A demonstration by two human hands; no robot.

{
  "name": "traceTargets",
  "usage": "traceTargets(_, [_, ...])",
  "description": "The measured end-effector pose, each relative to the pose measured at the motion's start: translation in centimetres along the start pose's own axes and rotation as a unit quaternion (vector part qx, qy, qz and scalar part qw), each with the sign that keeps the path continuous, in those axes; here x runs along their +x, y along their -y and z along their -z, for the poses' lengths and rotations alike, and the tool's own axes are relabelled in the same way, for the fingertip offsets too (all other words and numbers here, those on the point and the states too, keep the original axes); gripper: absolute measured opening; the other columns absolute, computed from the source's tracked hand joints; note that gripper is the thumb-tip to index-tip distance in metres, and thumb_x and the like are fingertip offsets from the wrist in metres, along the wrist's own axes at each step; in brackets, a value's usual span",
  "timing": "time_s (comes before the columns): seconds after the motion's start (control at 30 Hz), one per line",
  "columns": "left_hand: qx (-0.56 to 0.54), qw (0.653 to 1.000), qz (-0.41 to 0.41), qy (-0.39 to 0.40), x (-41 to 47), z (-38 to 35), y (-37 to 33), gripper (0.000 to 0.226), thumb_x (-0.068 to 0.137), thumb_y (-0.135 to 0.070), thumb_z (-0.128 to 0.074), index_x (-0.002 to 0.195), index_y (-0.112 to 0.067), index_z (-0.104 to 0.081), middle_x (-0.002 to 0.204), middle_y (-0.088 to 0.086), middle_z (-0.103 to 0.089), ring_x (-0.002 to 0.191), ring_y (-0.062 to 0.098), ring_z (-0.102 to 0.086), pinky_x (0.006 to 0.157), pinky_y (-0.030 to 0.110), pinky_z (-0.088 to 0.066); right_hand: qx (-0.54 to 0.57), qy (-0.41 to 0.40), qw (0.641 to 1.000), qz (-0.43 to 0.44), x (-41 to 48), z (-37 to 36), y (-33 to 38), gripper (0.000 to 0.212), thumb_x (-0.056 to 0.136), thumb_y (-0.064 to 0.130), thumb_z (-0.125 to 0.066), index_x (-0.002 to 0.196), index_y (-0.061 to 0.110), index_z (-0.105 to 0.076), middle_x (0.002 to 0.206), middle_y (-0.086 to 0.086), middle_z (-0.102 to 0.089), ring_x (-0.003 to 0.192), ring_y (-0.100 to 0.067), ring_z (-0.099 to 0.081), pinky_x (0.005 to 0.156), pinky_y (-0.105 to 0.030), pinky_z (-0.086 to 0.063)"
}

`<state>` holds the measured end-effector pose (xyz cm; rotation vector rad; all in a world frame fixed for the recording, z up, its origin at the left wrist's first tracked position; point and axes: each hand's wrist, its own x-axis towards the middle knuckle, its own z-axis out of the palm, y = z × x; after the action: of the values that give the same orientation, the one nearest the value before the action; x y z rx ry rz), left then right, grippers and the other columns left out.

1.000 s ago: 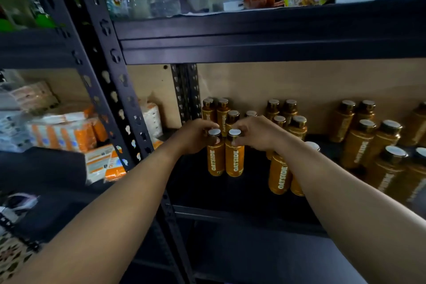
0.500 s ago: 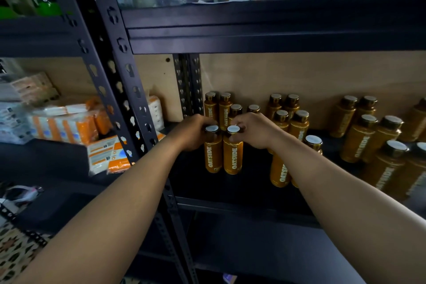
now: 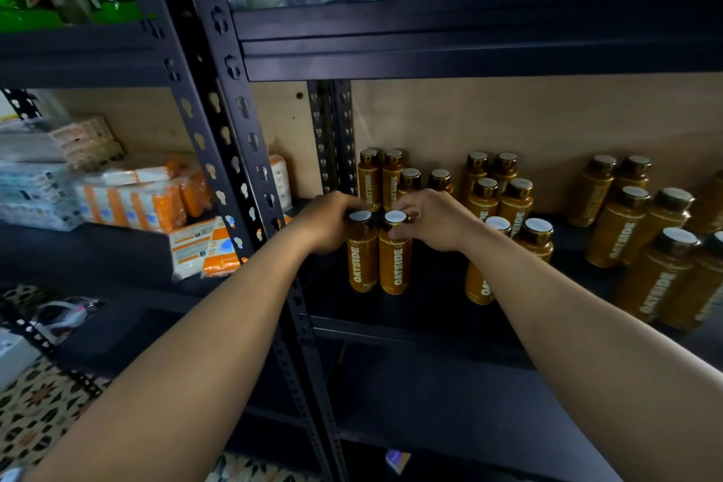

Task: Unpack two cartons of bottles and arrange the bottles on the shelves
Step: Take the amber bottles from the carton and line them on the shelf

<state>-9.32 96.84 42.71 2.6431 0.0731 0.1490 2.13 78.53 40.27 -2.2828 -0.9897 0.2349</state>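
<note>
Head view: held bottles point(image 3: 395, 266) back from shelf edge point(image 3: 391, 329)

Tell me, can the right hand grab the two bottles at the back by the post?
Probably not directly: the right hand grips a front bottle, which with its neighbour stands before the back pair. Reaching over their caps looks possible.

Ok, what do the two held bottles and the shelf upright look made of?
Bottles: likely plastic, glossy amber-brown printed wrap with soft highlights; could be coated glass. Caps: shiny gold rim, pale flat top. Shelf upright: metal, matte dark paint, punched keyhole slots.
</note>
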Motion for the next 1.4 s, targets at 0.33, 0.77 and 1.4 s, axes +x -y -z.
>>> traceTargets(0.33, [-0.006, 0.999, 0.034, -0.012, 0.0, -0.6, 0.2, 0.045, 0.096, -0.022, -0.067, 0.14, -0.021, -0.057, 0.141, 0.003, -0.059, 0.129, 0.019, -0.055, 0.108, 0.036, -0.043, 0.022, -0.031, 0.999, 0.008, -0.7, -0.9, -0.4, 0.049, 0.089, 0.031, -0.078, 0.135, 0.026, -0.062, 0.134, 0.002, -0.066, 0.122, -0.015, -0.061, 0.101, -0.037, -0.053])
traceTargets(0.77, [-0.021, 0.999, 0.031, -0.021, 0.0, -0.4, -0.2, 0.041, 0.097, -0.016, -0.064, 0.138, -0.016, -0.058, 0.138, 0.007, -0.06, 0.126, 0.02, -0.055, 0.095, 0.025, -0.039, 0.031, -0.029, 0.999, 0.001, -0.2, -1.0, -0.4, 0.058, 0.089, 0.032, -0.078, 0.142, 0.025, -0.056, 0.142, -0.001, -0.061, 0.123, -0.016, -0.06, 0.104, -0.039, -0.052])
traceTargets(1.4, [-0.031, 0.999, 0.031, -0.021, 0.1, -0.5, 0.0, 0.039, 0.096, -0.018, -0.066, 0.134, -0.018, -0.06, 0.134, 0.004, -0.063, 0.122, 0.016, -0.057, 0.094, 0.025, -0.04, 0.055, -0.048, 0.997, 0.0, -0.3, -1.4, -0.7, 0.056, 0.09, 0.03, -0.078, 0.141, 0.022, -0.058, 0.142, -0.001, -0.061, 0.128, -0.016, -0.058, 0.101, -0.029, -0.048])
